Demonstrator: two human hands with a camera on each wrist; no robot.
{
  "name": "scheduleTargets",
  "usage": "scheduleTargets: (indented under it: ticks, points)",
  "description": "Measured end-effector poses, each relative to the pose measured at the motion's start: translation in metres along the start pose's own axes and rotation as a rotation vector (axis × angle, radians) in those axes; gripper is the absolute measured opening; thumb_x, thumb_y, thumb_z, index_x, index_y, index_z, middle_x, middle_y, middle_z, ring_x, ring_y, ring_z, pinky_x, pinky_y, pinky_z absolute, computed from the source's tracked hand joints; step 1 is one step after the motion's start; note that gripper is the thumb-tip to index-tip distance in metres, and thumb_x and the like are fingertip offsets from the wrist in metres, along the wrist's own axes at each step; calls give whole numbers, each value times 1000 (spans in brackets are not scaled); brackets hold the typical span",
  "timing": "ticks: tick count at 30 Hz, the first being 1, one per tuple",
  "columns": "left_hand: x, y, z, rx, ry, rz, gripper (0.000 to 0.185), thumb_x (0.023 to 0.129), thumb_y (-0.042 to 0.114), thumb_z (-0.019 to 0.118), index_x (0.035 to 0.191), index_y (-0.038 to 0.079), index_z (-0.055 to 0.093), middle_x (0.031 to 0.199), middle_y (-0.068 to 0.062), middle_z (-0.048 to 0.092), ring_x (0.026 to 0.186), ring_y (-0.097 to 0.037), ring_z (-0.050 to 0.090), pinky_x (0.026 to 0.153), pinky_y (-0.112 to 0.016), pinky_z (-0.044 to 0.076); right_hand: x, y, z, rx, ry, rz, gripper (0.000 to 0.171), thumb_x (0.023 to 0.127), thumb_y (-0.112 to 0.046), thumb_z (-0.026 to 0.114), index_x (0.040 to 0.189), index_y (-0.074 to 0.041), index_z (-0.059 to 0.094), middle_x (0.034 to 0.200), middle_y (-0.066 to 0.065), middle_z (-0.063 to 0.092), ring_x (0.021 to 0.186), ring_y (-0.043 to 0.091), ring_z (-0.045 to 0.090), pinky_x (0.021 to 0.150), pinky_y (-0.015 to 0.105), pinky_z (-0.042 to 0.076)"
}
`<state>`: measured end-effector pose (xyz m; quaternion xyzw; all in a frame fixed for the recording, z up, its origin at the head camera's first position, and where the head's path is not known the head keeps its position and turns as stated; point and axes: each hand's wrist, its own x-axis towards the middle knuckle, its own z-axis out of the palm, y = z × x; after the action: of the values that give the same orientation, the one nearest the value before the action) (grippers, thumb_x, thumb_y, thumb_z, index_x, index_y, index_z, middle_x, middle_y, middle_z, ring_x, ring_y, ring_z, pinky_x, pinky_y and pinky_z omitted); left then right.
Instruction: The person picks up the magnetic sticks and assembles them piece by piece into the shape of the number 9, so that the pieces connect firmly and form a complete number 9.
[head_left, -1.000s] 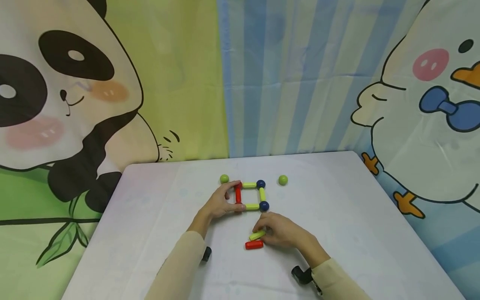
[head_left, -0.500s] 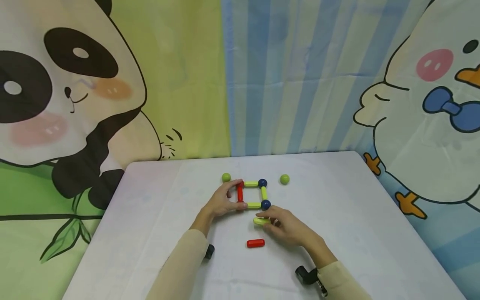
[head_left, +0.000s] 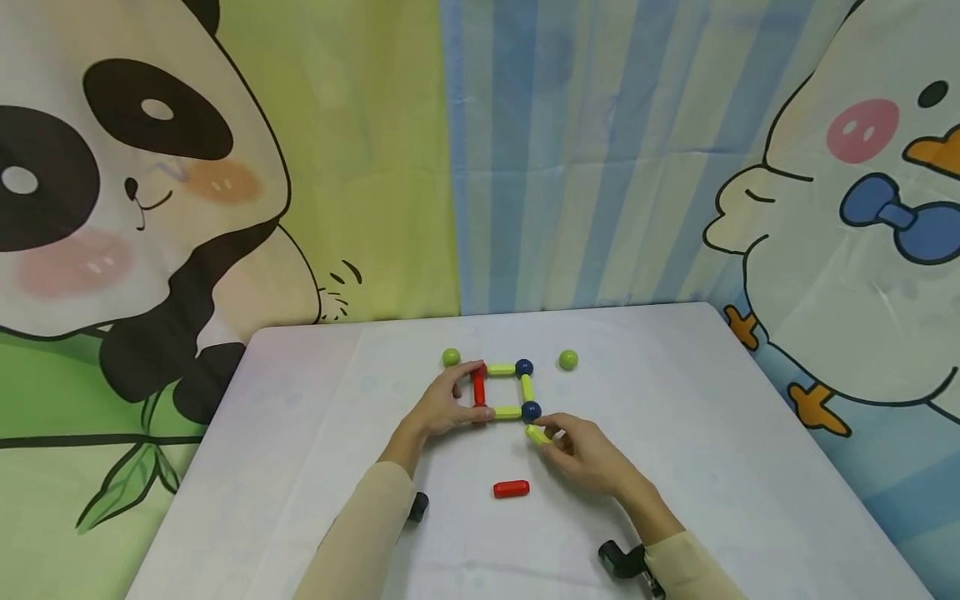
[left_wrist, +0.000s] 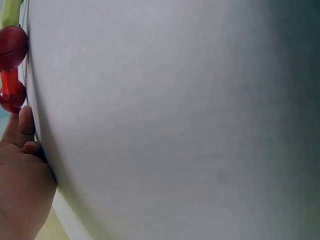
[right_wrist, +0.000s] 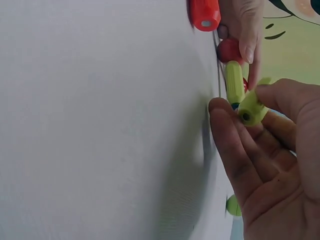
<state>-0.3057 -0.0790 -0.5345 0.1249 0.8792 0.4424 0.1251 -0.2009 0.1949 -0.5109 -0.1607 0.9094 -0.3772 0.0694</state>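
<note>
- Table (head_left: 315, 467), white-covered, is seen bearing a small square frame (head_left: 504, 390) of sticks and balls near its middle.
- Left hand (head_left: 442, 408) is closed round the frame's red stick (head_left: 478, 388), at the frame's 9 o'clock side.
- Right hand (head_left: 588, 454) is seen pinching a yellow-green stick (head_left: 537, 434), its end touching the blue ball (head_left: 531, 410) at the frame's 5 o'clock corner.
- A loose red stick (head_left: 512, 488) lies at 6 o'clock, apart from the frame.
- Two green balls (head_left: 567, 360) rest at the frame's 10 and 2 o'clock.

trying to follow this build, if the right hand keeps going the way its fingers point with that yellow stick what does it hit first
Most likely the near blue ball at the square's corner: the right hand pinches the yellow stick aimed at it, just short. Depth is hard to judge.
</note>
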Motion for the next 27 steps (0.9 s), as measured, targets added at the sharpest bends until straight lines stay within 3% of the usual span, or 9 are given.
scheduleTargets:
  ticks: [11, 27]
  points:
    - [0, 0, 1, -6, -3, -9, 91, 74, 45, 92, 152, 42, 45, 130, -1, 51, 110, -24, 46, 80, -35, 45, 2, -7, 7, 46, 115, 173, 14, 92, -20, 74, 102, -11, 71, 87, -5, 69, 72, 11, 58, 64, 25, 48]
    - [0, 0, 1, 6, 8, -3, 90, 75, 44, 92, 152, 41, 46, 135, 1, 52, 110, -24, 46, 80, -35, 46, 13, -10, 18, 122, 147, 312, 17, 94, -24, 74, 99, -7, 72, 76, -2, 68, 61, 12, 59, 56, 28, 47]
